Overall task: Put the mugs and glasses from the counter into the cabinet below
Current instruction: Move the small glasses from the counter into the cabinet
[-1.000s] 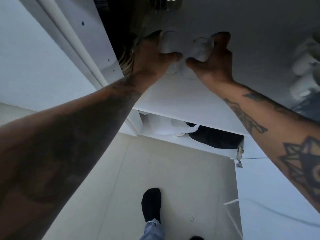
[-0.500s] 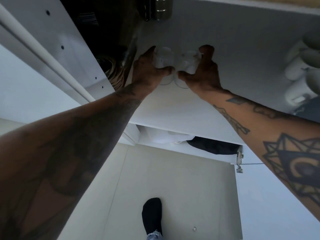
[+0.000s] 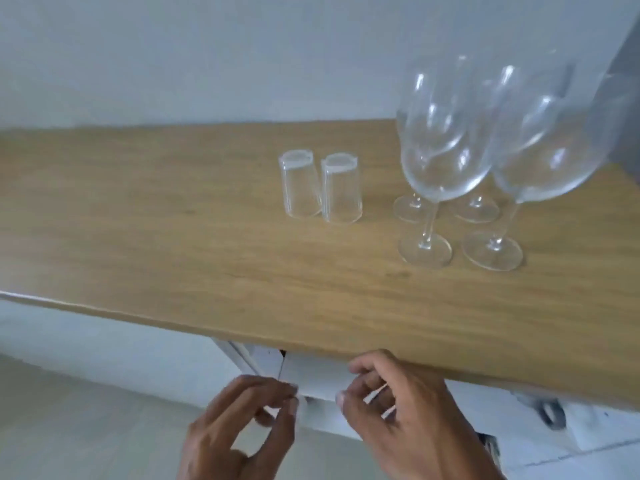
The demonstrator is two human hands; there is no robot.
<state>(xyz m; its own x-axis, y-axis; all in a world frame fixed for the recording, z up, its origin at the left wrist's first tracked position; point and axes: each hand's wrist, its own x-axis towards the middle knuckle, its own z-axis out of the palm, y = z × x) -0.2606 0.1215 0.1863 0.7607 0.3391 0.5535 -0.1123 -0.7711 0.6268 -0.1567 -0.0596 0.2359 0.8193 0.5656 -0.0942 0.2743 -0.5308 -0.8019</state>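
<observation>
Two clear tumblers stand upside down side by side on the wooden counter (image 3: 173, 237), the left tumbler (image 3: 300, 184) touching the right tumbler (image 3: 341, 188). To their right stand several clear wine glasses (image 3: 446, 157), upright on their stems. My left hand (image 3: 239, 427) and my right hand (image 3: 405, 417) hover below the counter's front edge, in front of the open white cabinet (image 3: 311, 379). Both hands are empty, with fingers loosely curled and apart. The cabinet's inside is hidden from here.
A plain white wall runs behind the counter. A white cabinet door with a metal hinge (image 3: 550, 410) shows at the lower right. Pale floor (image 3: 86, 427) lies at the lower left.
Both hands let go of the two glasses on the cabinet shelf and pulled out. My view rose from the cabinet's inside to the counter top.
</observation>
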